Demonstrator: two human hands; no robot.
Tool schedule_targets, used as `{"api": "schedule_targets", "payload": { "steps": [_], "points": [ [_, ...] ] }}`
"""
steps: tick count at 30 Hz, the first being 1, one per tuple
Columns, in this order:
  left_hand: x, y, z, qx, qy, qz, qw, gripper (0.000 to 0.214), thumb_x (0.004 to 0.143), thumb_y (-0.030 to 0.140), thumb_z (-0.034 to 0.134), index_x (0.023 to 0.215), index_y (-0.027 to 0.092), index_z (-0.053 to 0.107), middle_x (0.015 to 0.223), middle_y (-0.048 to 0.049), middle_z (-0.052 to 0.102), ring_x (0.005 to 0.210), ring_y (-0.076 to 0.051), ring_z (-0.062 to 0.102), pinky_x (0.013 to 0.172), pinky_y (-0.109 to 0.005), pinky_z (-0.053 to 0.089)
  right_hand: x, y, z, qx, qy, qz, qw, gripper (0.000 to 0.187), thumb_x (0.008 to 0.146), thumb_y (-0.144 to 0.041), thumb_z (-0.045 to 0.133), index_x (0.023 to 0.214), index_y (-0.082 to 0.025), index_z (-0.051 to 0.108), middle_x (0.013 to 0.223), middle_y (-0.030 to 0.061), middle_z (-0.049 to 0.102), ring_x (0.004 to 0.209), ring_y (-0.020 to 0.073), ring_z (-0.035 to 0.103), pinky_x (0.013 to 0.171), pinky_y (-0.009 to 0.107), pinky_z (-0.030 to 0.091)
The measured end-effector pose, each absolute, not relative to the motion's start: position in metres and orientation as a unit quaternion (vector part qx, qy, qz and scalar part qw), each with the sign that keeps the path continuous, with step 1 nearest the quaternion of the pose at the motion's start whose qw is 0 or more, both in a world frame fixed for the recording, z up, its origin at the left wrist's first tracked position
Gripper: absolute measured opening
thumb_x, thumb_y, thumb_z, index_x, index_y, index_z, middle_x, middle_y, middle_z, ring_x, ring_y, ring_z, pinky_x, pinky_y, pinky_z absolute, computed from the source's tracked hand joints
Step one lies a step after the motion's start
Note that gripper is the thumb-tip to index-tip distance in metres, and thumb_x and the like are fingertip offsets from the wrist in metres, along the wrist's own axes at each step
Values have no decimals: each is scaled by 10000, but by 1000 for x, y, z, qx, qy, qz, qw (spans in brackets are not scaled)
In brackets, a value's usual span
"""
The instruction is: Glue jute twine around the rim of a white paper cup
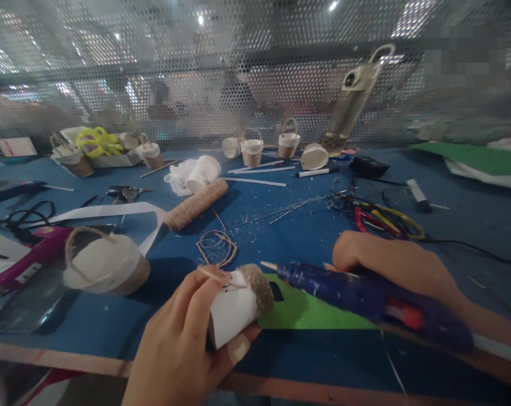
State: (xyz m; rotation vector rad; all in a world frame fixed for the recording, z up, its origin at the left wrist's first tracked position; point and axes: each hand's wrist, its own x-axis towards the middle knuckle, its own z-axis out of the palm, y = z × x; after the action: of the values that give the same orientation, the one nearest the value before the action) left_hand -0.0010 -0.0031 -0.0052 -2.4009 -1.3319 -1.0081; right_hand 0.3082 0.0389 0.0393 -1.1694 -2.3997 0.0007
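Item in hand: white paper cup (232,310), lying on its side with its far end banded in twine. The left hand (183,338) is clamped round it, thumb beneath and fingertips pinning a loose strand to its wall. The right hand (391,262) is closed over a blue glue gun (365,296), whose nozzle points at the cup's banded end, near but not touching. Beneath both is a green sheet (310,313) on the blue table (306,237). Just beyond the left fingertips lies a loose twine coil (216,247), then a twine spool (196,204). Outward of the left hand are a finished cup basket (105,265) with a twine handle, a purple glue gun (31,254) and a white ribbon (107,211). Beyond the right hand is a tangle of pliers and cables (378,217). Well ahead are small baskets (252,148), yellow scissors (97,141) and a bottle (352,101) against the perforated screen (238,67). Obscured: the cup's near rim is partly under the fingers, the gun's trigger is hidden beneath the right hand, and the gun's rear is blurred.
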Motion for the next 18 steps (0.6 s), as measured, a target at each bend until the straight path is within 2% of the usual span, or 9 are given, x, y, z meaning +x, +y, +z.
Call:
{"api": "schedule_targets", "payload": {
  "steps": [3,5,8,10,12,14,16,18],
  "points": [
    [-4,-2,-7,-824,-445,-337,97,406,1079,505,625,1344,208,543,1221,-107,738,1071,-217,798,842,-284,679,315,48,34,-428,-876,19,223,75,1036,-256,487,988,-273,542,981,28,747,749,203,721,629,333,472],
    [-4,-2,-8,-824,-442,-341,94,390,1075,490,637,1335,211,553,1224,-107,740,1079,-216,797,845,-282,681,318,54,30,-431,-877,28,210,94,1052,-259,498,1079,-262,588,1093,73,770,825,227,757,667,358,525],
    [-4,-2,-8,-826,-437,-342,103,376,1086,488,620,1327,204,567,1228,-120,748,1094,-226,800,849,-298,690,322,61,29,-436,-879,38,192,262,1022,-237,580,1277,-227,640,1269,142,767,1065,279,787,872,415,617],
    [-4,-2,-9,-827,-430,-343,120,381,1093,487,606,1331,192,572,1221,-131,755,1101,-239,803,847,-313,697,324,63,35,-429,-885,39,176,392,977,-208,644,1368,-219,670,1347,158,764,1209,315,763,1005,463,619],
    [-5,-2,-9,-826,-424,-345,135,386,1097,484,597,1335,181,576,1221,-144,759,1101,-250,805,842,-325,702,325,62,46,-396,-902,33,166,392,970,-182,656,1351,-242,725,1340,141,782,1242,317,756,1050,472,616],
    [-6,-3,-10,-830,-418,-342,141,398,1096,481,603,1354,178,577,1241,-152,758,1096,-248,807,842,-322,702,318,58,56,-349,-916,24,198,305,1006,-152,606,1244,-256,765,1234,118,811,1150,273,783,973,407,642],
    [-7,-3,-10,-835,-415,-335,137,410,1092,474,615,1376,181,574,1264,-152,756,1107,-243,805,864,-318,700,305,54,64,-325,-913,30,244,188,1069,-226,587,1129,-241,764,1084,92,819,1002,236,789,836,346,644],
    [-8,-3,-10,-838,-410,-333,135,418,1089,467,625,1390,182,570,1266,-148,756,1115,-238,804,880,-314,697,289,50,68,-291,-921,44,254,221,1099,-198,541,1058,-215,758,987,65,805,900,201,763,769,305,611]
  ]
}}
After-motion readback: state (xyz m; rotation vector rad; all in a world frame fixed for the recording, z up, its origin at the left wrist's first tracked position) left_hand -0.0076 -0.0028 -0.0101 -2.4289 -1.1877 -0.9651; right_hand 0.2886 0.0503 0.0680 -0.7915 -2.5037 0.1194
